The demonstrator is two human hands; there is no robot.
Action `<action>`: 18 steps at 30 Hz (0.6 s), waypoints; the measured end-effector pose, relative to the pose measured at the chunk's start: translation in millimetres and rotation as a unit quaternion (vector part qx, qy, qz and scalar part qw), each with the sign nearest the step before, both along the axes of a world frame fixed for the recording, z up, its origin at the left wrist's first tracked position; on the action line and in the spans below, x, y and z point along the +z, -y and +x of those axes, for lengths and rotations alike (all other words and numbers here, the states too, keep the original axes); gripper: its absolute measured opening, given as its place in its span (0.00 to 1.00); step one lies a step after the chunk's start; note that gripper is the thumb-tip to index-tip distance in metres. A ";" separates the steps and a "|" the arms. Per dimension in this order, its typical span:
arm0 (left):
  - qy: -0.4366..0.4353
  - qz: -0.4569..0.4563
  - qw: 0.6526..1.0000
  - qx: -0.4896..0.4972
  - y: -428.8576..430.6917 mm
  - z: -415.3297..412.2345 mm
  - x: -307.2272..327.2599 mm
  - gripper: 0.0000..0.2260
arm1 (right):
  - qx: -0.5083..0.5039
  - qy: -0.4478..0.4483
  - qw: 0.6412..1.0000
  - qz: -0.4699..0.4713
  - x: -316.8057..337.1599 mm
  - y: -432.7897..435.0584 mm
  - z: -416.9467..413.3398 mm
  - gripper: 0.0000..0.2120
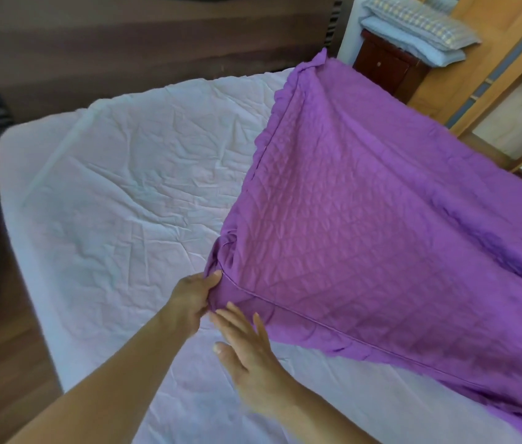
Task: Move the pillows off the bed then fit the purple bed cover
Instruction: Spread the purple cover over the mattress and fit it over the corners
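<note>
Judging by how things lie, the first half of the task can be taken as done: no pillows are seen on the bed (pixel 109 174), and two pillows (pixel 419 30) are stacked on a dark nightstand (pixel 384 68) beyond the bed's far right corner. The fitting is only begun. The purple bed cover (pixel 365 235) is spread over the right side of the bed, from the far right corner toward the near edge, while the left side is bare and white. A bunched corner of the cover, near the middle of the bed, is pinched between the thumb and fingers of the left hand (pixel 194 299). The right hand (pixel 248 344) is held flat just beside it, fingers straight and slightly spread, tips at the cover's piped edge; whether the cloth is touched cannot be told. The cover is yet to be drawn across to the left edge and its corners fitted. A brown headboard (pixel 125 52) is set along the far edge, and a wooden wardrobe (pixel 493 75) stands close to the right side, where room for tucking may be tight.
</note>
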State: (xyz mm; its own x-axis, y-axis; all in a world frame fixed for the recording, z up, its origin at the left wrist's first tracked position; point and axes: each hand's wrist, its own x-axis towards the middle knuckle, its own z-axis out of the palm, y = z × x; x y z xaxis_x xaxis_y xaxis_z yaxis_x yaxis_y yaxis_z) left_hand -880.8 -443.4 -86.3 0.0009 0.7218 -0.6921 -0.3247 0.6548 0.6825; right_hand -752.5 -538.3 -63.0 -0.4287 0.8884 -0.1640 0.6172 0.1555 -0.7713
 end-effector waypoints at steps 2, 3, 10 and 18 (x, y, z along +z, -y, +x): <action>-0.045 0.032 0.998 0.034 1.7 -1.8 3.5 0.05 | -0.042 -0.006 0.999 0.026 -0.5 -4.1 9.4 0.42; -0.058 0.047 0.996 0.049 2.9 -6.1 5.0 0.06 | -0.069 0.014 0.995 0.067 -2.5 -7.0 15.5 0.35; -0.108 0.102 0.975 0.163 -0.4 -69.6 27.3 0.09 | -0.096 0.373 0.902 0.194 -16.2 -15.4 45.2 0.47; -0.150 0.140 0.964 0.170 -4.6 -116.1 60.0 0.05 | -0.044 0.445 0.866 0.226 -20.8 -7.1 15.5 0.12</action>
State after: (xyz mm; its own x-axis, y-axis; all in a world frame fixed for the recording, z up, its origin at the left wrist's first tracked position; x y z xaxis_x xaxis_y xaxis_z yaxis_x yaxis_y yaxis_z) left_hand -996.8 -438.8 -26.4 -0.4384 0.8040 -0.4018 -0.2486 0.3211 0.9138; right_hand -737.0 -531.2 -83.8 -0.2394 0.9706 -0.0227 0.9603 0.2402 0.1418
